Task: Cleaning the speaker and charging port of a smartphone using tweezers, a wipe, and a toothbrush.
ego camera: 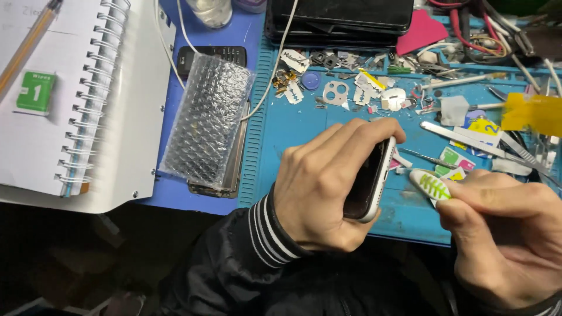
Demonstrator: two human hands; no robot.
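Black jacket sleeves with striped cuffs (266, 231) sit closest to me. Beyond them lies the blue rubber work mat (298, 126), my landmark. Over its near edge, my left hand (322, 187) grips a white-edged smartphone (370, 178) on edge, fingers curled over the top. Just right of it, my right hand (503, 234) pinches a small white-and-green pry tool (432, 185); I judge a shallow angle safest.
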